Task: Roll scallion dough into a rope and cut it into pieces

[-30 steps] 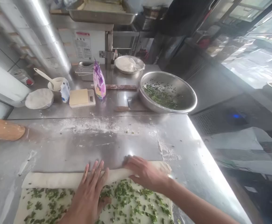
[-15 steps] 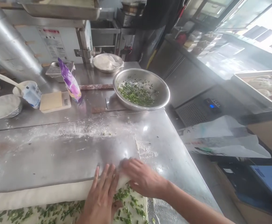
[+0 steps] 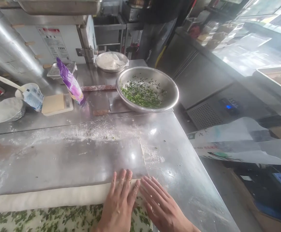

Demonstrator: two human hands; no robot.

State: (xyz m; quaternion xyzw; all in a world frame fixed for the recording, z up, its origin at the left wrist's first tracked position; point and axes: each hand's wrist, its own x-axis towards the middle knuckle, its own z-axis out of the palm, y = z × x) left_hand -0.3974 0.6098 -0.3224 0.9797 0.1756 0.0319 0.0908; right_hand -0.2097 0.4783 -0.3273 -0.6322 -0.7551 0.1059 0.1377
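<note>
A long roll of pale dough (image 3: 51,197) runs across the front of the steel table. Its near side is still a flat sheet scattered with chopped green onion (image 3: 65,216). My left hand (image 3: 119,201) lies over the roll toward its right part, fingers stretched forward and slightly spread. Beside it, my right hand (image 3: 164,206) rests at the roll's right end with its fingers extended, covering that end. Neither hand grasps anything; both press flat on the dough, and their palms hide part of the sheet.
Beyond the dough stands a steel bowl (image 3: 147,90) of chopped greens, beside a cleaver (image 3: 101,112). Further left are a purple packet (image 3: 70,80), a scale (image 3: 58,104) and a flour bowl (image 3: 7,110). The table's right edge drops off near a plastic bag (image 3: 237,141).
My right hand has moved from the roll's top to its right end, its curled fingers now straightened. My left hand has shifted right along the roll. The camera view has turned slightly.
</note>
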